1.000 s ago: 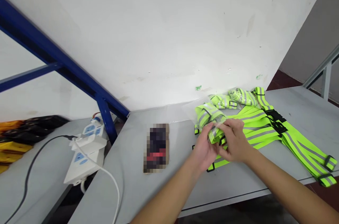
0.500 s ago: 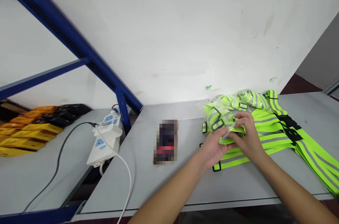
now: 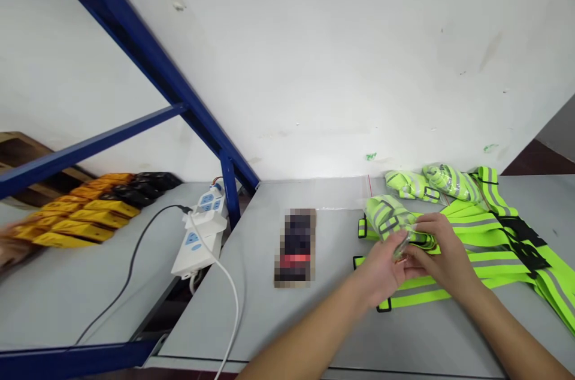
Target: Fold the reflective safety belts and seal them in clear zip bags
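Note:
Both hands meet over the right part of the grey table. My left hand (image 3: pixel 384 266) is closed on the lower edge of a clear bag holding a folded neon-yellow reflective strap (image 3: pixel 387 212) with black buckles. At the bag's right side, my right hand (image 3: pixel 444 254) pinches the strap and plastic, its fingertips partly hidden. Beneath and right of the hands lie loose neon straps (image 3: pixel 485 260) with grey stripes and black joining patches. Behind them rest two bagged straps (image 3: pixel 406 185), side by side near the wall.
A pixelated phone-like object (image 3: pixel 296 248) lies left of my hands. Flat clear bags (image 3: pixel 332 194) lie by the wall. Farther left are a white power strip (image 3: pixel 200 242) with cables, a blue frame (image 3: pixel 202 128), yellow and black packets (image 3: pixel 90 221), and another person's blurred hand (image 3: pixel 15 248).
The camera view has shifted, so the table items appear farther right. The bag in my hands now stands apart from the bagged straps behind. A blurred hand has appeared at far left.

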`<state>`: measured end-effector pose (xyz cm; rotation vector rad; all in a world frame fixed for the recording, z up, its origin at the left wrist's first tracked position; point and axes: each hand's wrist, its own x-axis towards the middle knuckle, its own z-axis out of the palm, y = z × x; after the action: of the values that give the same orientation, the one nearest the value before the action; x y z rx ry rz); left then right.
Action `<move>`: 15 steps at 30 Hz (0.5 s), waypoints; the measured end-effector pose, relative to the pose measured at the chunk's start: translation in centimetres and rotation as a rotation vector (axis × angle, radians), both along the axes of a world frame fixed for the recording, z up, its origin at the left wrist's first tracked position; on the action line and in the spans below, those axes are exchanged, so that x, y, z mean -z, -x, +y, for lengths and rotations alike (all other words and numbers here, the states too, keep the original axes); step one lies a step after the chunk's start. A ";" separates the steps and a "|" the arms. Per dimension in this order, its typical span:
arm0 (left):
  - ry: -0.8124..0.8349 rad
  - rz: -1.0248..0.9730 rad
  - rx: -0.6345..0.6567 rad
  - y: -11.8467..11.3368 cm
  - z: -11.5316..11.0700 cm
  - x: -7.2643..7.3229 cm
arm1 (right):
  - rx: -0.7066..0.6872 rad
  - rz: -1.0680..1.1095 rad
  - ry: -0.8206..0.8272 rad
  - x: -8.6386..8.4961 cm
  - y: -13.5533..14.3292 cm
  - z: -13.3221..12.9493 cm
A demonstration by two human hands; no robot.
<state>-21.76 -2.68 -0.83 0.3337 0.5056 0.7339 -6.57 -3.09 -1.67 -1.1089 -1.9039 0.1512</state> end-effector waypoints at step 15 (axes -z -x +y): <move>-0.018 -0.016 -0.014 0.3 0.0 0.3 | 0.014 -0.306 -0.063 0.0 -0.3 0.4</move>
<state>-22.08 -2.65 -1.12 0.3416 0.4870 0.7544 -6.28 -2.70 -1.70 -1.1535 -2.1529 -0.0921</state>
